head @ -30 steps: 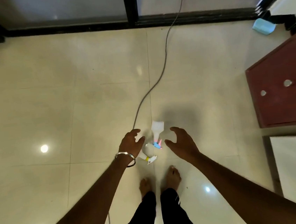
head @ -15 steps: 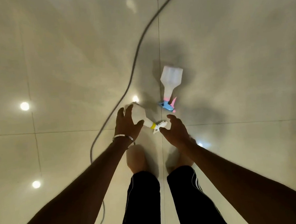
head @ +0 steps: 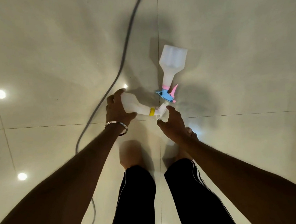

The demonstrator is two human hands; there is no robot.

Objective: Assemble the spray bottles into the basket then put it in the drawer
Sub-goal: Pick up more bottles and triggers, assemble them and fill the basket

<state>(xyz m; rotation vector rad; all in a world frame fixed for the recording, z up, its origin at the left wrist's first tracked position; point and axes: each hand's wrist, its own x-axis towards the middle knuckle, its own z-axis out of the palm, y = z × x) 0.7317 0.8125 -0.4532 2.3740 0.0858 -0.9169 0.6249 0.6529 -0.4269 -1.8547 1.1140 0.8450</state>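
Two white spray bottles lie on the tiled floor in front of my feet. My left hand point(head: 118, 109) wraps around the body of the bottle with the yellow collar point(head: 137, 107), its white trigger head pointing right. My right hand point(head: 172, 124) hovers with spread fingers just beside that trigger head, touching or nearly touching it. The second bottle point(head: 172, 62), with a pink collar and a blue and pink trigger head point(head: 166, 94), lies untouched a little farther away. No basket or drawer is in view.
A grey cable point(head: 120, 67) runs across the floor from the top, past my left hand, down the left side. My bare feet and black trousers point(head: 139, 194) are directly below the hands. Ceiling lights reflect on the glossy tiles.
I have bent lower, so the floor fills the view and the red cabinet is out of frame. My left hand went from hovering to gripping the yellow-collared bottle; my right hand came close to its trigger head.
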